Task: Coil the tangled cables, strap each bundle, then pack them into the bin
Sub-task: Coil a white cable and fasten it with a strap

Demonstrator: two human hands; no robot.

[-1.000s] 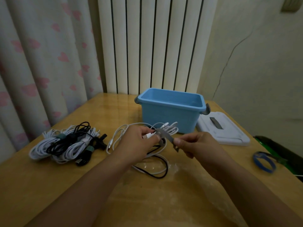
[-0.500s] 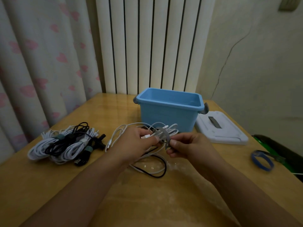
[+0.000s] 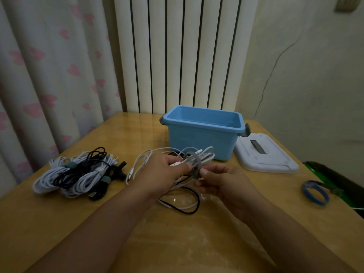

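My left hand (image 3: 163, 174) grips a coil of white cable (image 3: 204, 157) just in front of the blue bin (image 3: 201, 138). A grey strap (image 3: 196, 164) loops around that coil, and my right hand (image 3: 220, 180) pinches the strap's end. Loose white and black cable loops (image 3: 187, 205) trail from the coil onto the table below my hands. At the left lies a pile of strapped white and black cable bundles (image 3: 78, 174). The bin stands open with nothing visible inside.
The bin's white lid (image 3: 266, 156) lies flat to the right of the bin. A blue strap ring (image 3: 315, 193) rests near the table's right edge, beside a dark green object (image 3: 338, 180). A curtain and a radiator stand behind the wooden table (image 3: 177, 243).
My right hand has moved left toward my left hand, bringing the grey strap from stretched out to wrapped around the white coil. The left hand has kept its hold.
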